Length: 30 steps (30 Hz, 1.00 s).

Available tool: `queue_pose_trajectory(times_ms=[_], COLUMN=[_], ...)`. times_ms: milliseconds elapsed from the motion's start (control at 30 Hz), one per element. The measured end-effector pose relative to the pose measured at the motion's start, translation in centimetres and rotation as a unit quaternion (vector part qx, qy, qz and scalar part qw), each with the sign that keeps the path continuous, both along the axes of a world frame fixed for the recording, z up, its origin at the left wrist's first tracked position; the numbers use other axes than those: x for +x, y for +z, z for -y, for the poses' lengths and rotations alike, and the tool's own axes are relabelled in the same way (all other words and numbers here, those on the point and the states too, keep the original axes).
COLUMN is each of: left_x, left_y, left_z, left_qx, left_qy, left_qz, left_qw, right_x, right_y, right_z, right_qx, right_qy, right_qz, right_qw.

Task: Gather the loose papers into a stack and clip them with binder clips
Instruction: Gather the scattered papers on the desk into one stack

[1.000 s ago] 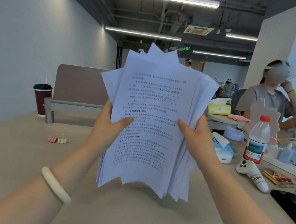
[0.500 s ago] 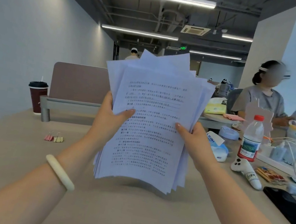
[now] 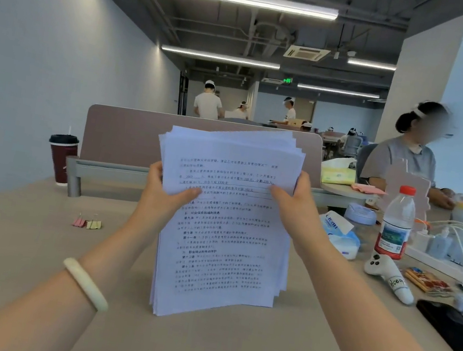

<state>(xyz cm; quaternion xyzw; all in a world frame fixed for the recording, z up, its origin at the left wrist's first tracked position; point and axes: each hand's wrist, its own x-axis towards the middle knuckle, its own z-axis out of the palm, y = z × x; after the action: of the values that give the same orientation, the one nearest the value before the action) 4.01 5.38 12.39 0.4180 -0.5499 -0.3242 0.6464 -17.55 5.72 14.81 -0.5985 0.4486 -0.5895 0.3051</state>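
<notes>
From the head camera: the stack of papers point(image 3: 224, 229) is held upright in the middle of the scene, bottom edge down at or just above the tabletop point(image 3: 14, 256), can't tell which. The left hand point(image 3: 160, 197) grips the left edge and the right hand point(image 3: 295, 206) grips the right edge, thumbs across the front sheet. Paper like this is light and floppy, and the sheets slide on each other; the top corners are fanned out unevenly. I'd pinch both long edges loosely so the sheets can settle square, then tighten. The binder clips point(image 3: 87, 223), one pink and one yellow, sit on the tabletop to the far left, well apart from the stack.
</notes>
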Motion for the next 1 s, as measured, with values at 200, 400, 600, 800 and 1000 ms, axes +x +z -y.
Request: queue_pose_trajectory(times_ms=[200,400,600,800,1000], left_x=[1.2,0.6,0.9,0.5,0.6], left_y=[-3.4,-2.9,-2.1,-2.4,-2.6], left_z=[-0.2,-0.4,-0.7,-0.4,0.1], left_qx=[0.064,0.067,0.045,0.044,0.032], left_qy=[-0.067,-0.076,-0.077,-0.092,-0.088], left_qz=[0.02,0.006,0.02,0.016,-0.026], left_qw=[0.995,0.995,0.996,0.995,0.995], right_x=[0.7,3.3,10.2,8.4,0.4], right_y=[-0.6,4.7,7.8,7.7,8.0], right_z=[0.2,-1.6,-1.5,-0.8,1.0], right_qx=[0.027,-0.294,-0.214,-0.252,-0.151], right_qy=[0.015,-0.29,-0.079,-0.057,-0.214], right_qz=[0.014,-0.294,-0.633,-0.577,-0.568], right_qw=[0.999,0.862,0.74,0.775,0.78])
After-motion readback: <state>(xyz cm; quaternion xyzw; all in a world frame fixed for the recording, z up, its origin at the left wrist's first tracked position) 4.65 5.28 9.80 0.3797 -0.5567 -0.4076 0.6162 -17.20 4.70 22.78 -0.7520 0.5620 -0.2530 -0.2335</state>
